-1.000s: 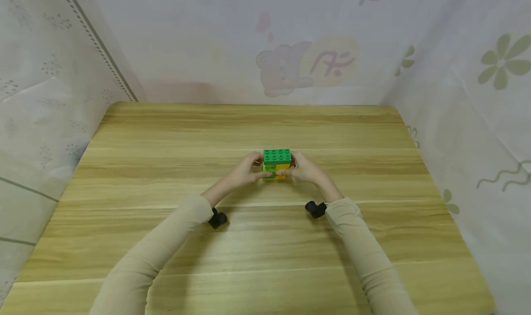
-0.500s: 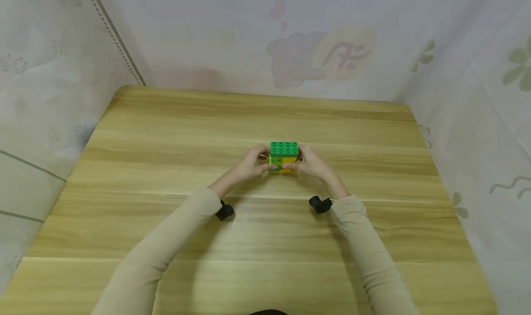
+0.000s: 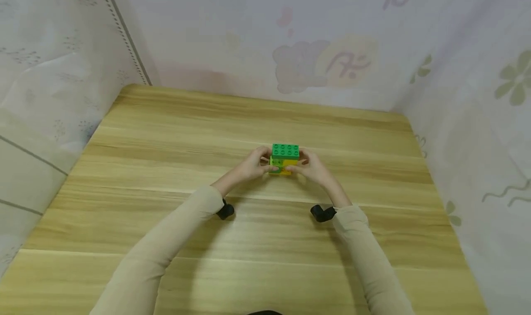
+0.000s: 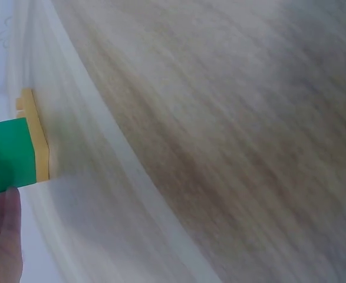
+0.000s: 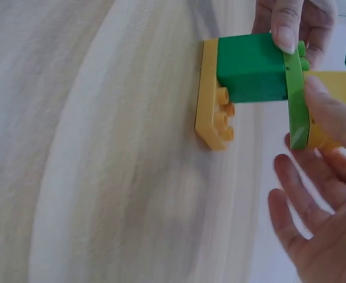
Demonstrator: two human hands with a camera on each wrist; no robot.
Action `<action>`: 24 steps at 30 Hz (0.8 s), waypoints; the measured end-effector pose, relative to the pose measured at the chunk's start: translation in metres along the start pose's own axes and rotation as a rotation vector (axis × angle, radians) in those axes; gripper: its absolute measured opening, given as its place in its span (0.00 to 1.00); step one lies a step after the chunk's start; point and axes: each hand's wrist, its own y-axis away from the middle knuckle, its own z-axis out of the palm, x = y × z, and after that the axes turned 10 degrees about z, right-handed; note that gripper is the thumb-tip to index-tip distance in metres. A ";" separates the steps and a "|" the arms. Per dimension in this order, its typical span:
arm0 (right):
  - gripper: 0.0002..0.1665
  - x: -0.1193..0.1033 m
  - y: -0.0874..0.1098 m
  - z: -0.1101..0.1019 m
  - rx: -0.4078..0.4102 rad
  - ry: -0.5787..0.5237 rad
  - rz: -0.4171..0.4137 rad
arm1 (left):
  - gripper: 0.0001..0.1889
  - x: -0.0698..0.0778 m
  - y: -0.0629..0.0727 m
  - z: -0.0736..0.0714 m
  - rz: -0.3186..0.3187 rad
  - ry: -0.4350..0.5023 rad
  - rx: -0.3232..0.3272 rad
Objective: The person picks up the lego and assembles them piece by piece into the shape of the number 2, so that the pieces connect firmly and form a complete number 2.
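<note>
Both hands hold a stack of toy building bricks near the middle of the table. Topmost in the head view is a green eight-stud brick (image 3: 285, 151). In the right wrist view, a thin orange brick (image 5: 207, 94) forms the bottom, right at the tabletop. On it sits a dark green brick (image 5: 252, 68), then a thin lime brick (image 5: 296, 103) and a yellow brick (image 5: 336, 88). My left hand (image 3: 254, 165) grips the left side, its thumb on the dark green and lime bricks. From the right, my right hand (image 3: 314, 169) holds the stack, thumb by the lime-yellow seam.
The wood-grain table (image 3: 265, 241) spreads around the hands. Printed cloth walls (image 3: 232, 48) stand behind it and at both sides. Black wrist-worn devices (image 3: 322, 213) jut out below the sleeves. A dark rounded edge (image 3: 265, 312) shows at the bottom of the head view.
The head view has shifted and tilted slightly, so the table and stack appear moved. Both hands keep their hold on the stack, with little visible movement of the bricks.
</note>
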 end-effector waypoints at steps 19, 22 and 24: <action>0.24 0.006 0.015 0.005 0.174 0.037 -0.049 | 0.19 0.006 0.012 0.000 0.066 -0.206 0.001; 0.24 0.008 0.015 0.006 0.174 0.025 -0.053 | 0.19 0.006 0.012 0.001 0.059 -0.199 0.012; 0.23 0.008 0.015 0.006 0.172 0.017 -0.055 | 0.19 0.004 0.011 0.001 0.055 -0.189 0.018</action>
